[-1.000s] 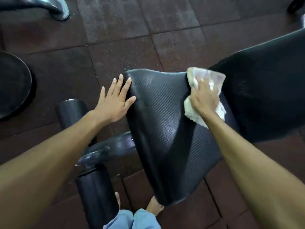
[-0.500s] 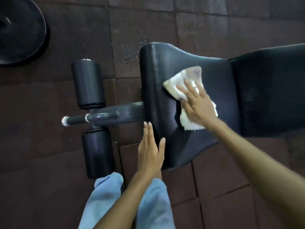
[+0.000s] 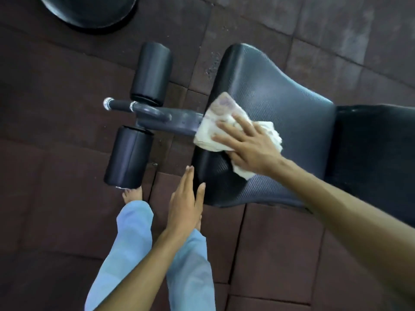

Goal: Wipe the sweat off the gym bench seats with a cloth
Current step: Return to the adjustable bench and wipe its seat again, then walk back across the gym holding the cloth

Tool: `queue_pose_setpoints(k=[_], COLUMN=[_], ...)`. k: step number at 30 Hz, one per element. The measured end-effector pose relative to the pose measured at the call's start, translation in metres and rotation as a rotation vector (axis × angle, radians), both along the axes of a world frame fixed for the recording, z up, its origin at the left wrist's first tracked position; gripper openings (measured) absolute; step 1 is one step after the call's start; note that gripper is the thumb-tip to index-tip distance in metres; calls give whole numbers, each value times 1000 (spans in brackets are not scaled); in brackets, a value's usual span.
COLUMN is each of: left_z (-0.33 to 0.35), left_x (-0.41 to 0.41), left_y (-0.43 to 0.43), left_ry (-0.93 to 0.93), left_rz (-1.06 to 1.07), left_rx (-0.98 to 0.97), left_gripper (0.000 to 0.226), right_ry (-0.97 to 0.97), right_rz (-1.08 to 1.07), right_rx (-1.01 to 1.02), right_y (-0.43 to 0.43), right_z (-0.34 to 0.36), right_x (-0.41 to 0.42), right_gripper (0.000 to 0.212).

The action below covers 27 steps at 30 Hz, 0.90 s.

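Observation:
A black textured bench seat (image 3: pixel 280 104) fills the middle right of the view, with the darker back pad (image 3: pixel 377 149) joining it on the right. My right hand (image 3: pixel 249 144) presses flat on a crumpled white cloth (image 3: pixel 215 122) at the seat's left front edge. The cloth overhangs that edge slightly. My left hand (image 3: pixel 185 203) hovers flat with fingers together just beside the seat's near left corner, holding nothing.
Two black foam leg rollers (image 3: pixel 152 72) (image 3: pixel 128 156) sit on a grey metal bar (image 3: pixel 157 117) left of the seat. A black weight plate (image 3: pixel 89 12) lies on the brown rubber floor tiles at the top left. My legs in light blue trousers (image 3: pixel 134 243) stand below.
My right hand has slid the cloth from the seat's rear to its front left edge. My left hand came off the seat's far edge and now hovers by the near corner.

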<state>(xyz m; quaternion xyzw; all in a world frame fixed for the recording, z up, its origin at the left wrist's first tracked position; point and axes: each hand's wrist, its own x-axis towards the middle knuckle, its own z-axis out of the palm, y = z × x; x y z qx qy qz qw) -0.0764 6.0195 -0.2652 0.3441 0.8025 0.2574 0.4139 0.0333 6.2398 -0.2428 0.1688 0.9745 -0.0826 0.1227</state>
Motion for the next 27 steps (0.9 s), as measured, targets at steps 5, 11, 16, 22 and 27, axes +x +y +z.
queue_pose_setpoints(k=[5,11,16,22,27], left_z=[-6,-14,0,62,159], left_x=[19,25,20,-52,-119], left_y=[-11,-21,-29,-61,-72], left_ry=[19,55,-30,1,53], left_rz=[86,131,111,102,197], left_rx=[9,50,18,-190,-135], left_gripper=[65,70,58,41,39], right_ry=[72,36,0,57,267], right_rz=[-475,-612,-145,-603,-630], right_rx=[21,52,3,-267,-456], right_y=[76,30,-57,-91,-90], right_z=[-3,-4,-1,55,155], right_x=[11,-63,-12,0,-53], right_gripper=[49,50,44,42,37])
